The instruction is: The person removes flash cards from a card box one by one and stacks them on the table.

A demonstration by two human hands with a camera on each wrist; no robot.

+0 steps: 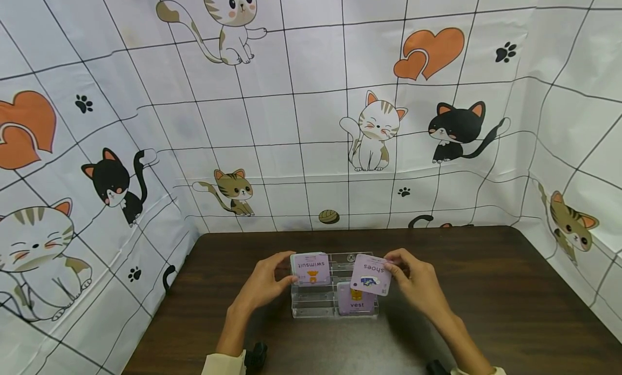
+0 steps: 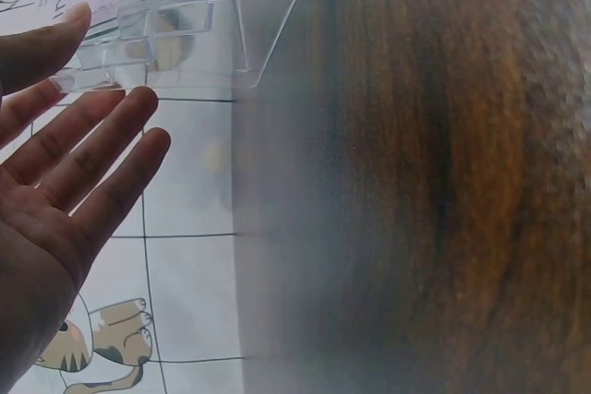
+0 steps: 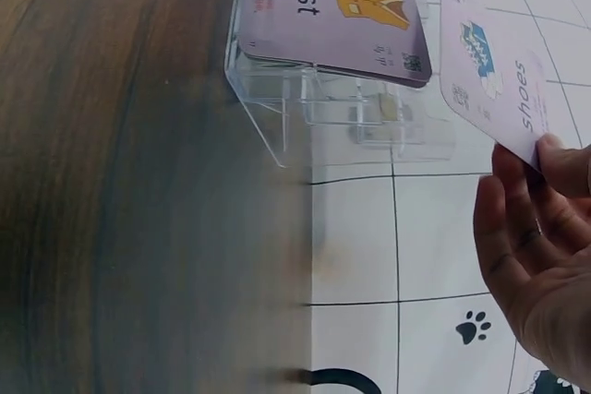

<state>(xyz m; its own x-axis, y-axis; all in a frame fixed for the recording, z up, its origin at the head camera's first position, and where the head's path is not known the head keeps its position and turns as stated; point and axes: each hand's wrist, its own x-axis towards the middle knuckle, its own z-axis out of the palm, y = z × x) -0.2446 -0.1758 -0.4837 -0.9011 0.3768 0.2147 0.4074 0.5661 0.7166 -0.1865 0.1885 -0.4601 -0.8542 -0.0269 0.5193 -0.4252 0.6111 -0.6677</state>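
A clear tiered card rack [image 1: 315, 309] stands on the table. At its back left is a lilac "swimsuit" card [image 1: 311, 270], lettering upside down, with other card edges behind it. My left hand [image 1: 264, 282] pinches this card's left edge, thumb in front; the other fingers extend beside the rack in the left wrist view. My right hand [image 1: 419, 283] pinches the edge of a "shoes" card [image 1: 370, 275], also upside down and tilted, above the rack's right side. Below it a "vest" card [image 3: 332, 11] rests upright in the front right, on top of more cards.
The dark wooden table [image 1: 505, 305] extends to both sides of the rack. Behind it hangs a white grid-lined cloth [image 1: 316, 121] printed with cats, hearts and paws. Dark bands [image 1: 256, 355] sit at the wrists.
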